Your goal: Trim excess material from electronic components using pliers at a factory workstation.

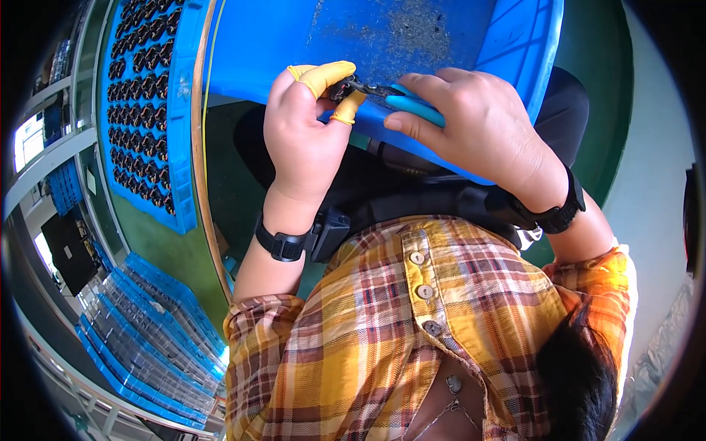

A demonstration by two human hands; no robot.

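Cutters with light-blue handles sit gripped in the right hand, jaws meeting a small dark part. That part is pinched by the left hand, whose fingertips wear yellow cots. Both hands hover over a blue bin. Farther left, a blue tray holds rows of dark parts.

Both hands work close over blue bin; its near rim blocks the way downward. Left: tray of dark parts behind wooden table edge. Open passage right of bin, over green floor.
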